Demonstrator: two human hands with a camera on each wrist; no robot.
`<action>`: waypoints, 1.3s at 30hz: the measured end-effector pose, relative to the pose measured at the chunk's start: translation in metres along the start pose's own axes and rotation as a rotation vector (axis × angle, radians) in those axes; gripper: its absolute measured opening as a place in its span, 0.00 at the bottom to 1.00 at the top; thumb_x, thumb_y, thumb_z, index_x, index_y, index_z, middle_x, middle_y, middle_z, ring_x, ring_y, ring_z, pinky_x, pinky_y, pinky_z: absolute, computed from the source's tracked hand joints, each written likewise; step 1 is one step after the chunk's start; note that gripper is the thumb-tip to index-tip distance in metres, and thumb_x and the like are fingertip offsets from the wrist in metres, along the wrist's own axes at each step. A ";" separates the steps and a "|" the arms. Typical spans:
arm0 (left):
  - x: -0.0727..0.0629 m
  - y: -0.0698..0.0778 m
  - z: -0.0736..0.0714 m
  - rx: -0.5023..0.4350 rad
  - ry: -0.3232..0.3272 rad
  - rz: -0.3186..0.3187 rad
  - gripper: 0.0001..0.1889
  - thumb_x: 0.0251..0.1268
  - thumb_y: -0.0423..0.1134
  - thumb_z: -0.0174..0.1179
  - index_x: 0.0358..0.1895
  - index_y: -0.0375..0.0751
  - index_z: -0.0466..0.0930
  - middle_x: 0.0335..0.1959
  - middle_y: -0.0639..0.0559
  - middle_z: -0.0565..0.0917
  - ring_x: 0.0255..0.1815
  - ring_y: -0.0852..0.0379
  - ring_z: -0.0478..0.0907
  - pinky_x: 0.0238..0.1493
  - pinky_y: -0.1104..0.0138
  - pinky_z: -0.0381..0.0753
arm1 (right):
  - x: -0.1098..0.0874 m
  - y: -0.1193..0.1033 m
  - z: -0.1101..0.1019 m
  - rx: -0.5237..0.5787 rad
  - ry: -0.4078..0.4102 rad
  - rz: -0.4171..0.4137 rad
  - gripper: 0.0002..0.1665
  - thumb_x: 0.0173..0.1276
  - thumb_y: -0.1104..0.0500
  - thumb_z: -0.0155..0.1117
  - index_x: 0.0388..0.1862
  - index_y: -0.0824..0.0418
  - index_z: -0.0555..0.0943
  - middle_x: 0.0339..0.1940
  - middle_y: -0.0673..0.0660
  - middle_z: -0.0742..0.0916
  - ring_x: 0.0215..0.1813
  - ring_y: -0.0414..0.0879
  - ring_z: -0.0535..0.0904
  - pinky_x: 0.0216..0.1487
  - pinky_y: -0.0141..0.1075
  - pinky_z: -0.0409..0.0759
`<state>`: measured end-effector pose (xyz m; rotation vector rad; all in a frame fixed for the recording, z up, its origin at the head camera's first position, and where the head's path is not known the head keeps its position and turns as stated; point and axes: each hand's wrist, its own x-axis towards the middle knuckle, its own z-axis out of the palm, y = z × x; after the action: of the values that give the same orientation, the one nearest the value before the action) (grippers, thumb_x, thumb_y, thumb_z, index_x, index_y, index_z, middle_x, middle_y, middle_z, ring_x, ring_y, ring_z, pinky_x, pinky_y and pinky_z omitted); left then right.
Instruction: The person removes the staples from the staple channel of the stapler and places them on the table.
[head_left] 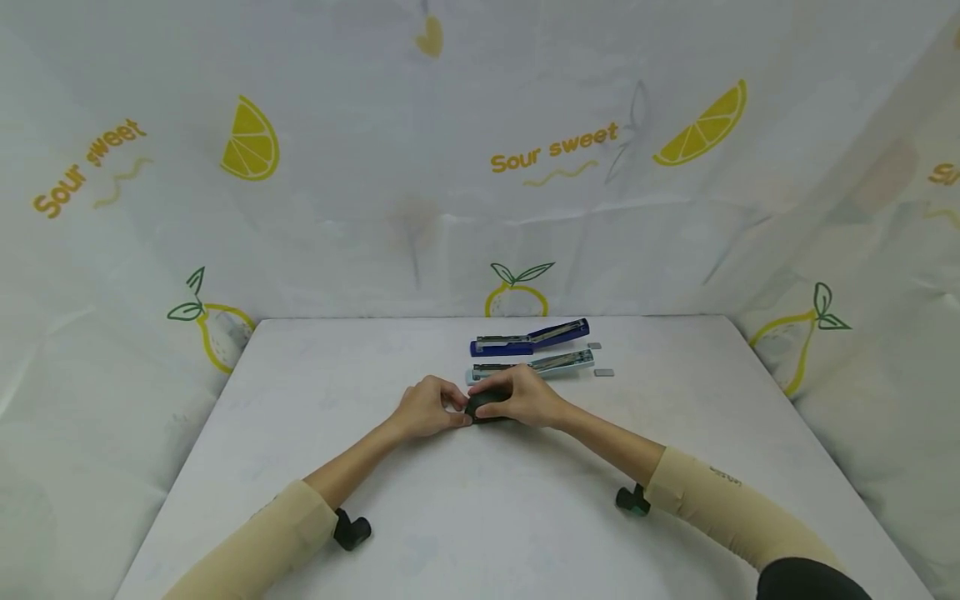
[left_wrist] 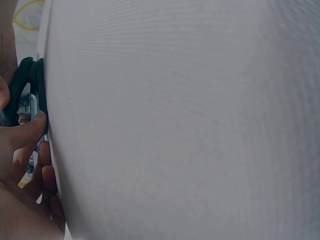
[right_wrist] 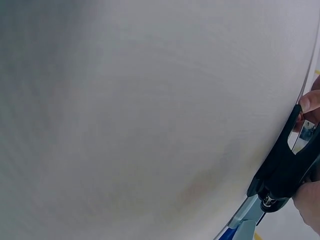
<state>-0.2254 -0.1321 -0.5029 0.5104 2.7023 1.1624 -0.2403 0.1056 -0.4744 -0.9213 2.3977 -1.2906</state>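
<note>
Low over the table sits a dark stapler [head_left: 489, 403], its base and upper arm spread apart in both wrist views. My right hand [head_left: 531, 398] grips the upper arm from above, thumb on the near side. At the stapler's left end, my left hand [head_left: 427, 407] pinches the tip of the base [right_wrist: 294, 116] between thumb and fingers. Just behind the hands lies a light blue stapler [head_left: 573, 361], opened out and partly hidden by the right hand. A dark blue stapler [head_left: 561, 333], likewise opened, lies farther back.
Two small grey staple strips, a near staple strip [head_left: 603, 372] and a far staple strip [head_left: 594, 345], lie right of the opened staplers. The white table [head_left: 480, 517] ends at the back against a printed curtain [head_left: 360, 167].
</note>
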 end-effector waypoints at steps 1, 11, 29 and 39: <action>0.000 0.000 0.000 0.001 -0.001 0.000 0.10 0.56 0.43 0.82 0.40 0.50 0.95 0.36 0.58 0.93 0.35 0.67 0.79 0.43 0.64 0.70 | 0.000 0.000 0.000 0.002 -0.003 -0.001 0.20 0.68 0.62 0.81 0.57 0.65 0.91 0.56 0.61 0.94 0.58 0.51 0.91 0.55 0.34 0.85; -0.001 -0.003 0.000 0.005 0.005 0.007 0.09 0.58 0.43 0.81 0.41 0.50 0.95 0.37 0.59 0.93 0.36 0.65 0.80 0.42 0.66 0.71 | -0.009 0.001 -0.013 0.303 0.070 0.074 0.22 0.69 0.65 0.78 0.61 0.66 0.89 0.63 0.65 0.91 0.61 0.45 0.90 0.56 0.29 0.87; 0.003 -0.002 0.004 0.047 -0.007 0.021 0.10 0.59 0.43 0.81 0.43 0.51 0.95 0.36 0.60 0.91 0.36 0.65 0.79 0.42 0.65 0.73 | -0.039 -0.010 -0.067 0.150 0.057 -0.049 0.23 0.70 0.67 0.76 0.64 0.67 0.86 0.64 0.68 0.90 0.66 0.60 0.89 0.61 0.32 0.87; 0.000 -0.001 0.002 0.046 -0.013 0.007 0.09 0.59 0.44 0.80 0.43 0.52 0.95 0.34 0.62 0.89 0.35 0.64 0.77 0.40 0.67 0.73 | -0.064 -0.003 -0.105 0.062 0.071 -0.066 0.23 0.70 0.68 0.76 0.63 0.67 0.86 0.63 0.68 0.90 0.61 0.36 0.90 0.62 0.30 0.86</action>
<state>-0.2256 -0.1314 -0.5049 0.5333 2.7238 1.0966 -0.2433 0.2139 -0.4165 -0.9598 2.3836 -1.4357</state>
